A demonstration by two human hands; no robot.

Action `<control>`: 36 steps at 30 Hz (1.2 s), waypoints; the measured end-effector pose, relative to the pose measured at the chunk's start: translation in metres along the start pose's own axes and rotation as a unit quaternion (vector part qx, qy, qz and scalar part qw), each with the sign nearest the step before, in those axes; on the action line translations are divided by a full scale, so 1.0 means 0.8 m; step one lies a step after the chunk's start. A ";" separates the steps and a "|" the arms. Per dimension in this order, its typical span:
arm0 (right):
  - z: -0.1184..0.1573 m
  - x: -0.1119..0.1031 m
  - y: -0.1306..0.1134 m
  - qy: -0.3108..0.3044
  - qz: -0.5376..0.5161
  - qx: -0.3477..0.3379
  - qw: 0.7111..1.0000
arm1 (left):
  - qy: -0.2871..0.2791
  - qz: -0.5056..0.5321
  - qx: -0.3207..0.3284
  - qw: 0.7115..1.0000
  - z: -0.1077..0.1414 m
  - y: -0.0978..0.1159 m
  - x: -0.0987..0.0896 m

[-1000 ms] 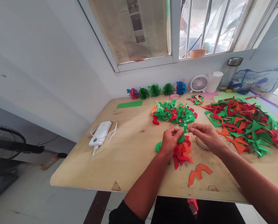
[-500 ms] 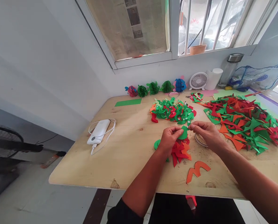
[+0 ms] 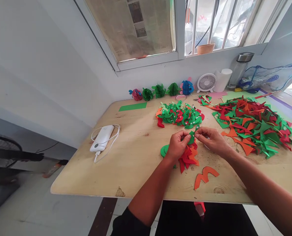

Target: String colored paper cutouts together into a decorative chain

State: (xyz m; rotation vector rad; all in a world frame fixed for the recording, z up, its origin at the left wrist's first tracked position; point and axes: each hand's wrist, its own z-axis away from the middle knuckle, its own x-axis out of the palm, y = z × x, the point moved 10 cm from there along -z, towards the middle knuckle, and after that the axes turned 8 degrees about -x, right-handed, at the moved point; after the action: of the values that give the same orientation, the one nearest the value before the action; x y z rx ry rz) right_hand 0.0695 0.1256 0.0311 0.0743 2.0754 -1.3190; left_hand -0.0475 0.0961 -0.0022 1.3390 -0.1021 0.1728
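Between the thumb and fingers of my left hand (image 3: 177,145) is a small green paper cutout (image 3: 191,138). My right hand (image 3: 211,139) is closed in a pinch at the cutout's right edge, beside a tiny white spot; what is between those fingertips is too small to make out. Below the hands lie red and orange paper cutouts (image 3: 189,156), partly covered by my left hand. Some rounded green cutouts (image 3: 164,150) show to the left of my left wrist. A wavy orange paper piece (image 3: 207,176) lies nearer the table's front edge.
Beyond my hands is a heap of green and red cutouts (image 3: 180,115). A larger heap of paper scraps (image 3: 255,126) covers the right side. Left, a white power bank (image 3: 102,138) lies with its cable. Honeycomb paper figures (image 3: 159,91) and a small fan (image 3: 206,82) line the wall.
My right fingertips have come slightly closer to the left ones, at the green cutout's edge. My left hand keeps its grip. The whole view has shifted a little.
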 end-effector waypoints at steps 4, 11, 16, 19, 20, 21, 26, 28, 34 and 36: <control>0.000 0.001 -0.005 -0.003 0.006 -0.009 1.000 | -0.002 -0.005 0.004 1.000 -0.001 -0.002 0.001; 0.002 0.003 -0.011 -0.019 0.024 -0.012 0.999 | -0.010 -0.010 0.005 1.000 -0.003 -0.004 0.002; 0.003 0.005 -0.020 -0.030 0.031 -0.027 0.999 | -0.004 -0.009 -0.004 1.000 -0.005 -0.007 -0.001; 0.003 0.004 -0.020 -0.027 0.046 -0.030 0.998 | -0.004 -0.009 -0.005 1.000 -0.005 -0.006 -0.001; 0.003 0.004 -0.020 -0.027 0.052 -0.033 0.998 | -0.004 -0.011 -0.004 1.000 -0.004 -0.006 -0.001; 0.003 0.004 -0.019 -0.027 0.057 -0.035 0.997 | -0.004 -0.012 -0.004 1.000 -0.004 -0.005 -0.001; 0.003 0.005 -0.017 -0.028 0.071 -0.039 0.996 | -0.008 0.002 -0.011 1.000 -0.001 -0.001 0.000; 0.003 0.005 -0.016 -0.029 0.070 -0.039 0.996 | -0.014 0.010 -0.014 1.000 0.001 -0.001 0.001; 0.004 0.007 -0.016 -0.037 0.059 -0.040 0.997 | 0.004 -0.006 -0.027 1.000 0.000 -0.005 -0.004; 0.004 0.007 -0.017 -0.038 0.057 -0.041 0.997 | 0.008 -0.010 -0.025 1.000 0.000 -0.005 -0.005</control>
State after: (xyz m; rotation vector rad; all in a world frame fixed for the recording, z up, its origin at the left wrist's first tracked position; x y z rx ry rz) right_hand 0.0615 0.1150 0.0379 0.1036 2.0266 -1.1498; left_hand -0.0507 0.0951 -0.0072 1.2878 -0.0784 0.1631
